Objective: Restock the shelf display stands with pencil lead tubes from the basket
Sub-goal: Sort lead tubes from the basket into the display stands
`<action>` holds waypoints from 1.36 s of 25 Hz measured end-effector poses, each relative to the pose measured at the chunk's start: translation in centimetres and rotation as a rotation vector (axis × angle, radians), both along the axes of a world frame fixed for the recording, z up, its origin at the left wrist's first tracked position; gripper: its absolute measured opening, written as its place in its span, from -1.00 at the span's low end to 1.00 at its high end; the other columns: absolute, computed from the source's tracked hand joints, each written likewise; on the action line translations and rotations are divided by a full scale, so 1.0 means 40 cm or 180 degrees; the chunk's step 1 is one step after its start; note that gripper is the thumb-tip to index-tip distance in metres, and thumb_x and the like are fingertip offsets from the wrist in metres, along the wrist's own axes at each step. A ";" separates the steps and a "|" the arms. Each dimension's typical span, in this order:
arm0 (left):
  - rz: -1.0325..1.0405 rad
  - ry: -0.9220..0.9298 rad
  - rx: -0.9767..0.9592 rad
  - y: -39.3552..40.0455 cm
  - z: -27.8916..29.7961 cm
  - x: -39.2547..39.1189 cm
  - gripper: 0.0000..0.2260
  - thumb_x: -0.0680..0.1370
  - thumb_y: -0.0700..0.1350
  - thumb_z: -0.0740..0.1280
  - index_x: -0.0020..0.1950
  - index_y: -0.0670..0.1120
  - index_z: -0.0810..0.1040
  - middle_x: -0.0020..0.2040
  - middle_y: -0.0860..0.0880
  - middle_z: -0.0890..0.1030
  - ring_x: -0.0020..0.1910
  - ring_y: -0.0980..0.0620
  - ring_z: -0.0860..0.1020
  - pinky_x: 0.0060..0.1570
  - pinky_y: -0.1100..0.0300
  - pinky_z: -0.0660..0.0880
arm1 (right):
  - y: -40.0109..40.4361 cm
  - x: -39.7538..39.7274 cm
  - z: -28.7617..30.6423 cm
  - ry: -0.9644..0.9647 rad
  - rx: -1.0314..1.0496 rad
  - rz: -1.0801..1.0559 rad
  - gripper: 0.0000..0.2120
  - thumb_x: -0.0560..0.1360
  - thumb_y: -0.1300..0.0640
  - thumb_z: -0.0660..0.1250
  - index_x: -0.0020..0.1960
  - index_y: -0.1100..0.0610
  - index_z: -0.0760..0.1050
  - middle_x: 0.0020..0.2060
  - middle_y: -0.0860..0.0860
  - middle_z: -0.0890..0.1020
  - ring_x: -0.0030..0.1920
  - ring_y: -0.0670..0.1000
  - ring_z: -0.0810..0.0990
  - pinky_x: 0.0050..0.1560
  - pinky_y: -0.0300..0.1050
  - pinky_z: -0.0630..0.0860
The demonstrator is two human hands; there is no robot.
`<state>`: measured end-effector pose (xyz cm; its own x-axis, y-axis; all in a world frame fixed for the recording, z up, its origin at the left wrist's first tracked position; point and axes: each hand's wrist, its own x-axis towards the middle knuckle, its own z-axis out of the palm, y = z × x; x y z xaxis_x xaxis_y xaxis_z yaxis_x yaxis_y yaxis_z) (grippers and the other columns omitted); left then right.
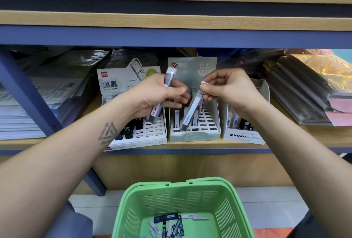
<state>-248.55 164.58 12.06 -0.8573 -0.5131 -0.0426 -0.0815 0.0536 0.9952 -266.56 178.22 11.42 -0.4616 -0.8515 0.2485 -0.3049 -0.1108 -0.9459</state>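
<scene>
Right hand [224, 87] raised — fingertips pinching tilted lead tube [192, 112] cap.

A bright green is shown by the basket [182, 197], its walls patterned with rows of narrow slots. Grey, black and white are seen on the loose lead tubes [169, 225] inside it. The middle display stand [194, 136] is coloured pale sage green, with a red heart on its backing card. The left display stand [152, 138] is white, gridded with slots. The shelf [171, 147] is finished in light wood grain, edged in blue.
</scene>
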 end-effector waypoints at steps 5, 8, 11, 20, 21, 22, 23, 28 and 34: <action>0.0667 -0.0516 -0.1953 -0.005 -0.006 -0.008 -0.92 0.62 -0.17 0.38 0.05 -0.07 0.66 -0.37 0.01 0.63 -0.61 0.11 0.44 -0.56 0.30 0.36 | 0.007 -0.019 -0.010 0.0584 0.0161 -0.0266 -0.84 0.47 0.39 0.47 -0.15 0.16 0.61 -0.28 0.15 0.70 -0.28 0.08 0.74 -0.24 -0.21 0.65; 0.0450 -0.0776 -0.2589 0.011 -0.014 -0.020 -0.91 0.62 -0.14 0.36 0.07 -0.09 0.64 -0.15 -0.02 0.65 -0.51 0.17 0.51 -0.48 0.29 0.43 | 0.010 -0.017 -0.020 0.0940 0.0346 -0.0337 -0.78 0.47 0.37 0.48 -0.14 0.06 0.60 -0.23 0.15 0.69 -0.31 0.03 0.74 -0.24 -0.23 0.65; 0.0379 -0.0989 -0.2944 0.015 -0.019 -0.027 -0.91 0.62 -0.14 0.36 -0.03 -0.12 0.63 -0.19 -0.03 0.63 -0.28 0.03 0.56 -0.30 0.20 0.42 | 0.012 -0.018 -0.023 0.1051 0.0383 -0.0340 -0.79 0.47 0.36 0.49 -0.15 0.06 0.60 -0.24 0.11 0.70 -0.31 0.02 0.73 -0.22 -0.20 0.66; 0.0325 -0.1077 -0.3245 0.009 -0.032 -0.032 -0.95 0.62 -0.14 0.35 -0.02 -0.07 0.61 -0.12 0.03 0.63 -0.11 0.02 0.57 -0.19 0.20 0.40 | 0.024 -0.031 -0.015 0.1275 0.0456 -0.0407 -0.77 0.45 0.34 0.52 -0.22 0.03 0.62 -0.37 -0.08 0.70 -0.34 -0.09 0.71 -0.30 -0.32 0.59; 0.0314 -0.1080 -0.3279 0.009 -0.033 -0.032 -0.94 0.62 -0.14 0.35 -0.02 -0.07 0.61 -0.12 0.01 0.63 -0.11 0.01 0.57 -0.16 0.18 0.42 | 0.025 -0.031 -0.015 0.1357 0.0469 -0.0400 -0.77 0.45 0.33 0.52 -0.23 0.01 0.63 -0.38 -0.08 0.69 -0.34 -0.10 0.71 -0.30 -0.32 0.59; 0.0305 -0.1090 -0.3297 0.007 -0.033 -0.033 -0.93 0.61 -0.14 0.35 -0.03 -0.08 0.61 -0.13 0.01 0.63 -0.12 0.01 0.57 -0.16 0.17 0.42 | 0.024 -0.030 -0.017 0.1465 0.0481 -0.0386 -0.78 0.45 0.31 0.53 -0.22 0.01 0.64 -0.38 -0.09 0.69 -0.34 -0.12 0.70 -0.29 -0.32 0.58; 0.0296 -0.1093 -0.3309 0.007 -0.033 -0.032 -0.93 0.61 -0.14 0.35 -0.06 -0.07 0.60 -0.16 0.01 0.62 -0.14 0.01 0.56 -0.17 0.17 0.41 | 0.022 -0.028 -0.019 0.1624 0.0521 -0.0347 -0.83 0.45 0.28 0.54 -0.20 0.03 0.65 -0.36 -0.10 0.68 -0.33 -0.14 0.69 -0.27 -0.35 0.56; 0.0304 -0.1090 -0.3388 0.003 -0.035 -0.034 -0.87 0.60 -0.15 0.35 -0.15 -0.09 0.56 -0.24 0.01 0.59 -0.21 0.00 0.54 -0.24 0.13 0.44 | 0.007 0.005 -0.041 0.2877 0.0569 0.0006 -0.90 0.50 0.19 0.50 0.01 0.14 0.73 -0.18 -0.12 0.63 -0.14 -0.09 0.60 -0.09 -0.30 0.45; 0.0331 -0.1109 -0.3283 0.001 -0.036 -0.035 -0.87 0.59 -0.14 0.37 -0.16 -0.04 0.55 -0.23 0.04 0.59 -0.21 0.09 0.54 -0.19 0.13 0.48 | 0.007 0.015 -0.045 0.3010 0.0350 -0.0137 -0.96 0.48 0.14 0.52 -0.07 0.08 0.72 -0.17 -0.13 0.62 -0.14 -0.05 0.61 -0.05 0.01 0.59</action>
